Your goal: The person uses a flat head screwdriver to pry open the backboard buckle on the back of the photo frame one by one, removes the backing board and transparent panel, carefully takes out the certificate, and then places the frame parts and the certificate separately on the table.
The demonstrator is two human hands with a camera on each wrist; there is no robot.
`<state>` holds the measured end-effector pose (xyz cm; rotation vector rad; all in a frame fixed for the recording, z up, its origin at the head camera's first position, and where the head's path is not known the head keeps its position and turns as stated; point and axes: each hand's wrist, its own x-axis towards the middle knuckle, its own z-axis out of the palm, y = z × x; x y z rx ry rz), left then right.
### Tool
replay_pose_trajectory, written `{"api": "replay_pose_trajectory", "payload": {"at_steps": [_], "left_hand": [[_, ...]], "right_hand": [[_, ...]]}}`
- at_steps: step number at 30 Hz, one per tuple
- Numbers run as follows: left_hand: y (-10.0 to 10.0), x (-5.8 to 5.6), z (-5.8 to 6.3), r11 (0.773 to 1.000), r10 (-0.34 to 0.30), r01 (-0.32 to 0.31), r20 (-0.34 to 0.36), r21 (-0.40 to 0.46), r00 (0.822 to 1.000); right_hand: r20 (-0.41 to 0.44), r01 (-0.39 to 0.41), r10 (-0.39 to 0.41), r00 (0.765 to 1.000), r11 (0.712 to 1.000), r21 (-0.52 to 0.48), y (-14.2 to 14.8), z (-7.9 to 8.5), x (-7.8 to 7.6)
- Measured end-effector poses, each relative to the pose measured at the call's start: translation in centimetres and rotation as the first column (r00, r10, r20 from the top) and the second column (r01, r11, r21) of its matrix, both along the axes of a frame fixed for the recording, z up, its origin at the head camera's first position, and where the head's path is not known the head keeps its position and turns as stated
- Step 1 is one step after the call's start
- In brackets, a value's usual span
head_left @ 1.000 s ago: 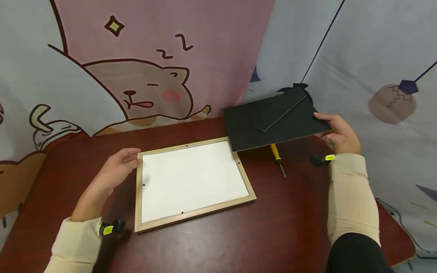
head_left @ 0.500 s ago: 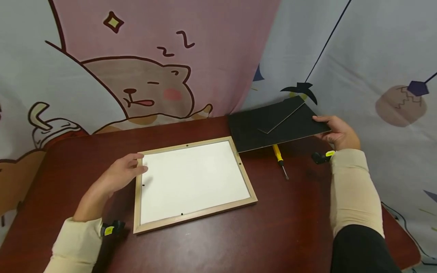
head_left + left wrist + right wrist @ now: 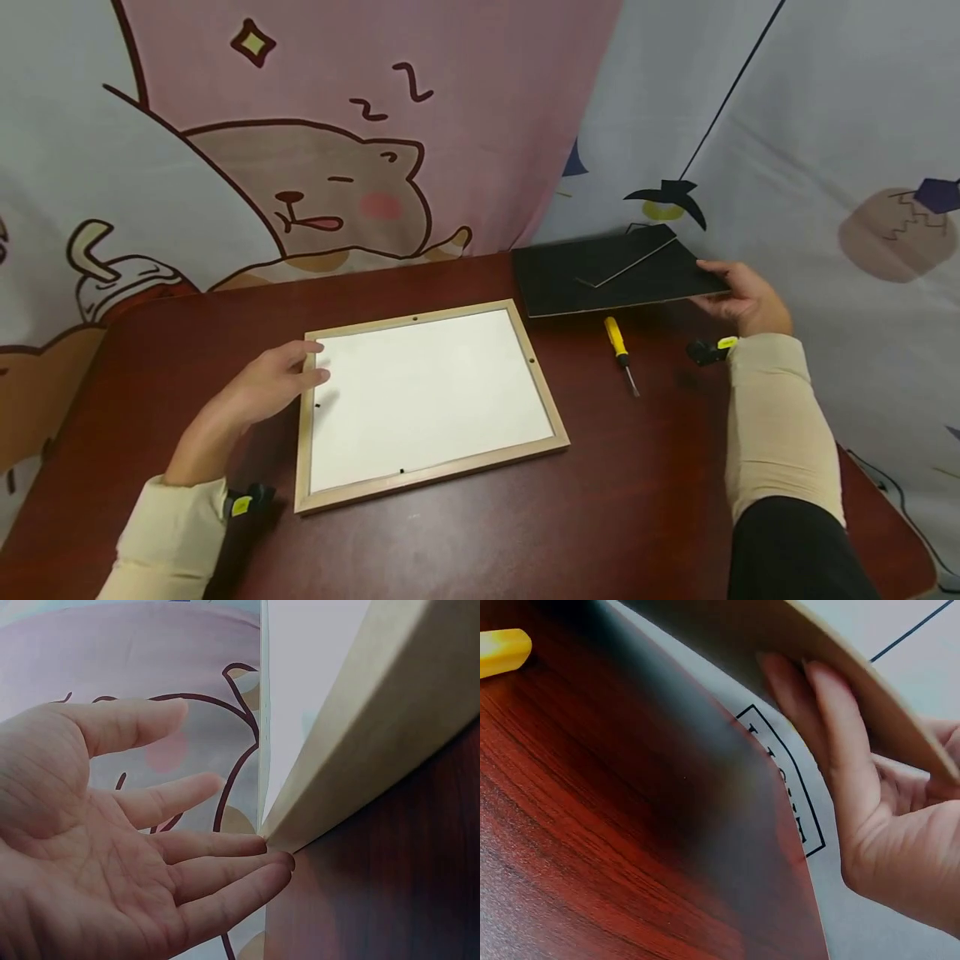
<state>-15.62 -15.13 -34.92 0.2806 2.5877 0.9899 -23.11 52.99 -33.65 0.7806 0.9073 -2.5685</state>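
A light wooden picture frame (image 3: 450,467) lies on the table, a white panel (image 3: 427,400) filling it and small dark tabs along its inner edges. My left hand (image 3: 266,385) is at the frame's far left corner, fingers extended and thumb apart; in the left wrist view its lower fingertips meet the corner of the frame (image 3: 360,742). My right hand (image 3: 750,298) grips the right edge of a black backing board (image 3: 615,271), thumb on top and fingers beneath. That board, with a thin angled line across its face, is tilted with its right end raised at the table's back.
A screwdriver (image 3: 615,337) with a yellow handle lies between the frame and my right arm. Behind the dark red table (image 3: 480,542) hangs a printed cloth (image 3: 480,125). A dark cable (image 3: 892,500) runs beyond the right table edge.
My right hand has lowered the board toward the back of the table, and its near edge now clears the screwdriver's handle. My left hand has loosened from the frame's corner, its fingers spreading.
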Motion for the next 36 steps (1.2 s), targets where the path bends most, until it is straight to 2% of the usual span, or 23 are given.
{"api": "replay_pose_trajectory", "payload": {"at_steps": [2,5,12,15,20,25,27,28,30,33,35,36], "left_hand": [[0.2,-0.1,0.1,1.0,0.0,0.0,0.004,-0.004,1.0],[0.4,-0.2,0.2,1.0,0.002,-0.002,0.009,-0.007,1.0],[0.8,-0.3,0.1,1.0,-0.005,0.005,0.001,-0.021,1.0],[1.0,-0.4,0.1,1.0,-0.007,0.007,-0.004,-0.026,1.0],[0.7,-0.2,0.1,0.999,-0.008,0.007,-0.01,-0.05,1.0],[0.0,0.3,-0.1,0.997,-0.005,0.005,-0.003,-0.073,1.0],[0.0,0.4,-0.1,0.997,-0.006,0.005,-0.007,-0.071,1.0],[0.1,0.3,-0.1,0.997,-0.008,0.007,-0.011,-0.071,1.0],[0.2,0.2,-0.1,0.997,-0.015,0.013,-0.018,-0.073,1.0],[0.1,0.2,-0.1,0.997,-0.019,0.017,-0.024,-0.08,1.0],[0.1,0.1,-0.1,0.996,-0.021,0.019,-0.022,-0.083,1.0],[0.1,0.1,0.0,0.996,-0.022,0.02,-0.02,-0.084,1.0]], "right_hand": [[0.003,0.037,-0.037,0.999,0.998,-0.04,0.4,-0.1,0.1],[0.02,0.06,-0.059,0.998,0.997,-0.044,0.8,-0.1,0.3],[0.094,0.024,-0.033,0.995,0.995,0.099,1.2,-0.1,0.7],[0.113,0.054,-0.069,0.991,0.99,0.128,1.1,0.1,0.8],[0.097,0.081,-0.103,0.99,0.974,0.213,-0.1,0.3,0.3],[0.078,0.087,-0.117,0.99,0.946,0.311,-1.7,-0.4,-0.5],[0.073,0.111,-0.152,0.986,0.91,0.4,-2.0,-0.7,-0.6],[0.065,0.113,-0.161,0.985,0.88,0.462,-2.1,-0.8,-0.6],[0.054,0.107,-0.173,0.983,0.794,0.599,-2.2,-1.0,-0.5],[0.04,0.08,-0.171,0.984,0.64,0.764,-2.3,-1.5,-0.7],[0.04,0.072,-0.184,0.982,0.563,0.823,-2.5,-1.8,-0.9],[0.037,0.071,-0.187,0.982,0.536,0.841,-2.6,-2.0,-1.0]]}}
